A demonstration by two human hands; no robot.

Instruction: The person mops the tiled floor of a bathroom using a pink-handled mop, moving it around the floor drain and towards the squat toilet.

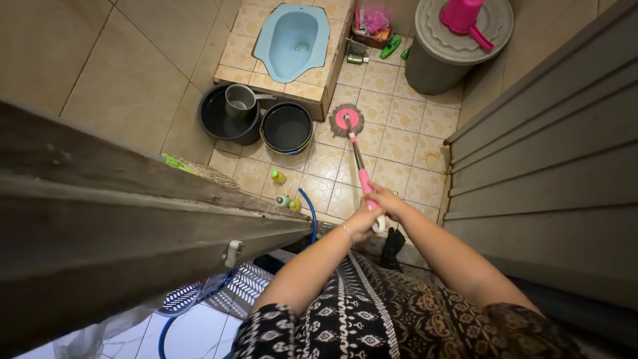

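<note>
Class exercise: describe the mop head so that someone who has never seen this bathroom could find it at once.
Start at the blue squat toilet on its raised tiled step. On the floor tiles just right of the step's front corner lies the mop head: the only round pink disc ringed with grey strands.

Glossy tiled floor (pixel 399 143), pink plastic mop (pixel 357 154)

Illumination was moderate, warm, from overhead. Soft glare lay on floor tiles (pixel 392 143). Wide-angle distortion bent frame edges. Door (pixel 100 226) in foreground was dark, slightly blurred.
</note>
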